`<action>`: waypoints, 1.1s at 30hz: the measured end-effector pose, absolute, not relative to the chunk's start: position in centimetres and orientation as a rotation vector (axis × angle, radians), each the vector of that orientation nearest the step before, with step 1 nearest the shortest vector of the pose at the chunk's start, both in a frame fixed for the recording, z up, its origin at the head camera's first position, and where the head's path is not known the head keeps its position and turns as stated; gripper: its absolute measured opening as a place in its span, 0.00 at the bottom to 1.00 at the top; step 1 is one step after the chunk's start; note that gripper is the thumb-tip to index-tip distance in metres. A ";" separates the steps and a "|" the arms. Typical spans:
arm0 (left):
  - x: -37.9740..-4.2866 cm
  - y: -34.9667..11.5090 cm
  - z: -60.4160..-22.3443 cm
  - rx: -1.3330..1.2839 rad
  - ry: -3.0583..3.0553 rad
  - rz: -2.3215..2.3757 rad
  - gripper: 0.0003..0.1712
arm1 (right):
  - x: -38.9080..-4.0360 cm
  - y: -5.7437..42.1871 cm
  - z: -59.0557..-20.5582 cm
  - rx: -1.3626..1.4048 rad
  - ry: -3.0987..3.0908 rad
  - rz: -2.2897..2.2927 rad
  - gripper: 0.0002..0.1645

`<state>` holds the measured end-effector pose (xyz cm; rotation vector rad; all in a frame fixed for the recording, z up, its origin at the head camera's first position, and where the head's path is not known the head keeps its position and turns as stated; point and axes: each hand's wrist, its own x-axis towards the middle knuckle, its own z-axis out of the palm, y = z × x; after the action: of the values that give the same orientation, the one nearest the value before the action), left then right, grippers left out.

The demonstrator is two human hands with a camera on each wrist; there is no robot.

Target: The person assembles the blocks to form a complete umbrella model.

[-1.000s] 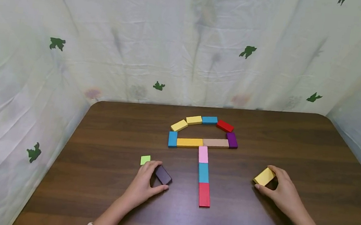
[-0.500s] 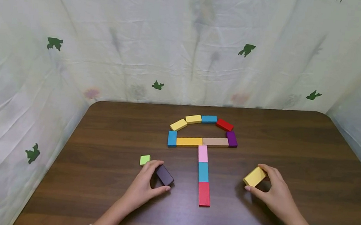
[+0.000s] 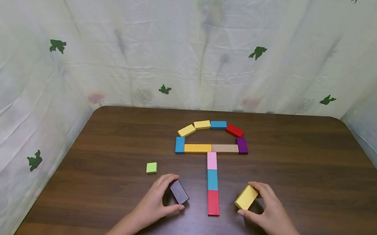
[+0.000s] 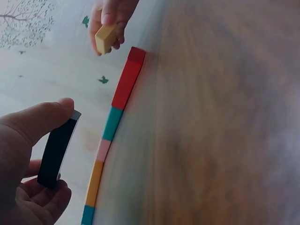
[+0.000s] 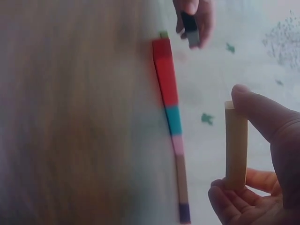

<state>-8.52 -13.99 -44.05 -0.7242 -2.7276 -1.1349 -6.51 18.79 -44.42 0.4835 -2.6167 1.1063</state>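
Observation:
My left hand point(image 3: 155, 201) pinches a dark purple-grey block point(image 3: 179, 192) between thumb and fingers, left of a column of blocks. On the column's other side, my right hand point(image 3: 269, 210) grips a yellow block point(image 3: 246, 197) in the same way. Both blocks are held up off the tabletop, tilted. The column runs from a red block point(image 3: 213, 203) in front through a teal block point(image 3: 212, 180) to a pink block point(image 3: 212, 160). In the left wrist view the dark block point(image 4: 57, 152) spans thumb to fingertips; in the right wrist view so does the yellow block point(image 5: 236, 147).
Behind the column, an orange block point(image 3: 198, 148) and a tan block point(image 3: 225, 148) form a bar. Blue, yellow, red and purple blocks point(image 3: 242, 145) arch over it. A small green block point(image 3: 151, 167) lies left on the brown table point(image 3: 109, 200). A patterned cloth point(image 3: 181, 48) hangs behind.
My right hand has carried the yellow block left and nearer the column. My left hand has moved right and slightly toward me with the dark block, uncovering the green block. The laid blocks stay put.

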 end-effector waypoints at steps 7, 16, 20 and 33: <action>-7.6 -13.3 -43.9 -0.815 -2.738 -1.101 0.42 | -5.3 17.2 -44.5 0.569 -2.658 1.116 0.45; -6.8 -12.7 -43.6 -0.940 -2.779 -1.060 0.41 | -4.0 15.9 -44.5 0.698 -2.760 1.202 0.43; -6.7 -12.6 -43.6 -0.993 -2.825 -1.021 0.41 | -3.7 15.6 -44.6 0.809 -2.779 1.226 0.42; -6.8 -12.6 -44.5 -1.052 -2.977 -0.952 0.40 | -3.2 14.6 -45.5 1.012 -2.793 1.204 0.42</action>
<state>-6.79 -12.63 -44.50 -1.0522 -2.9774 -0.9523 -3.23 14.59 -45.50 1.0115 -2.7928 1.2038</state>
